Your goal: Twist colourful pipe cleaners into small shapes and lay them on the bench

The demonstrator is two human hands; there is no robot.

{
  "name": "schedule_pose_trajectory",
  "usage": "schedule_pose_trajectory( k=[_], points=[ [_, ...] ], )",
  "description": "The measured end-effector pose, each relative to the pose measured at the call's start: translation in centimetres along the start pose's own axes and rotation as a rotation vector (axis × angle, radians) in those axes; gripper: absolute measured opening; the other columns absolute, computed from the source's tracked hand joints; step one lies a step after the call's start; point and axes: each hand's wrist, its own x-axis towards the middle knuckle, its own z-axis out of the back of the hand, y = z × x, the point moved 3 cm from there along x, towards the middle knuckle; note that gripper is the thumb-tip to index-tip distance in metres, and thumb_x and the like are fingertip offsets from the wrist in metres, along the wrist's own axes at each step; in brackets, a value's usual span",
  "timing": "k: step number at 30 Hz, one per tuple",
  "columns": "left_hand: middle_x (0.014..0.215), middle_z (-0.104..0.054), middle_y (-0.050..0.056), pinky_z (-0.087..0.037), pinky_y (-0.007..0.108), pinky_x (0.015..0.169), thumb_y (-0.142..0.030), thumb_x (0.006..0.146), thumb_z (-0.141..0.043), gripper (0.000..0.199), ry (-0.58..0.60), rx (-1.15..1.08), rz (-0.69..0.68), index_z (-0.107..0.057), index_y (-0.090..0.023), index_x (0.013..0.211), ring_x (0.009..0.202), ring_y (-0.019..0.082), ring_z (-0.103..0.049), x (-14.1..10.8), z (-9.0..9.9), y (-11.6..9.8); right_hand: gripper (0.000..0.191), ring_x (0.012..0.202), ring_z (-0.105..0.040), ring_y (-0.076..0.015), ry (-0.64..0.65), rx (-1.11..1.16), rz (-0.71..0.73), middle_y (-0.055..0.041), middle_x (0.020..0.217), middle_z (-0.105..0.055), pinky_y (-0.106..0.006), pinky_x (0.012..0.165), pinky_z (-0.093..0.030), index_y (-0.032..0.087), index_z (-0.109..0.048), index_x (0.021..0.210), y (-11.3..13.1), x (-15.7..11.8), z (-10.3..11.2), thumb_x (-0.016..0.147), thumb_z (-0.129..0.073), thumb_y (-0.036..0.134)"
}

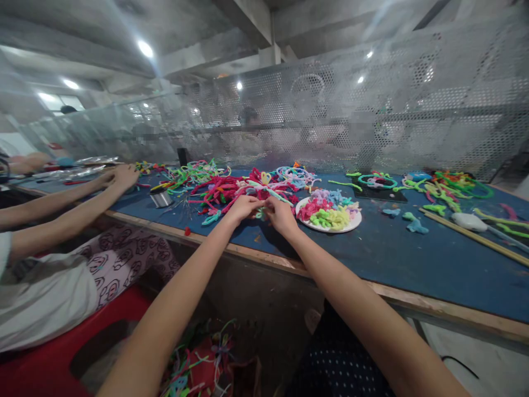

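Note:
Both my hands meet above the near edge of the blue table, fingers pinched close together. My left hand [247,206] and my right hand [281,214] are closed on a pale green pipe cleaner [260,213], most of it hidden by the fingers. Just beyond them lies a heap of red and pink pipe cleaners [217,190], with pale strands reaching toward my hands. Beside my right hand stands a white plate [351,225] piled with small bent pipe-cleaner pieces [326,212] in pink, blue, green and yellow.
A co-worker's hands [124,175] are at the table on the left. A spool of wire [160,197] stands nearby. At right lie a wooden stick [475,234], a white glue gun [470,221] and more pipe cleaners [458,182]. A perforated metal screen [330,121] rises behind the table.

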Motion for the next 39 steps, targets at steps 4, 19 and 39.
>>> schedule_pose_trajectory(
  k=[4, 19, 39],
  points=[
    [0.100, -0.063, 0.006, -0.056, 0.031, 0.069, -0.030, 0.092, -0.057, 0.024, 0.021, -0.071, 0.048, -0.059, -0.012, 0.107, 0.081, 0.015, -0.063, 1.2, 0.0, 0.1, 0.026, 0.088, -0.063, -0.0167, -0.021, 0.055, -0.013, -0.0063, 0.106, -0.063, -0.036, 0.076, -0.055, 0.014, -0.058, 0.113, -0.1, -0.1, 0.5, 0.093, -0.056, 0.030],
    [0.102, -0.062, 0.006, -0.056, 0.032, 0.072, -0.028, 0.091, -0.058, 0.023, 0.004, -0.116, -0.164, -0.060, -0.012, 0.107, 0.085, 0.017, -0.063, 0.5, -2.4, 1.4, 0.028, 0.081, -0.063, -0.0147, 0.085, 0.531, -0.403, -0.0060, 0.102, -0.063, -0.032, 0.069, -0.055, 0.014, -0.058, 0.113, -0.9, 0.3, 0.0, 0.094, -0.054, 0.034],
    [0.104, -0.062, 0.007, -0.056, 0.033, 0.072, -0.030, 0.092, -0.057, 0.026, 0.004, -0.197, -0.073, -0.058, -0.013, 0.111, 0.085, 0.017, -0.063, 0.5, -2.5, 1.7, 0.027, 0.067, -0.061, -0.0103, 0.393, 0.557, -0.274, -0.0030, 0.090, -0.064, -0.025, 0.057, -0.053, 0.013, -0.059, 0.107, 0.5, -1.0, 0.5, 0.094, -0.053, 0.036]
  ],
)
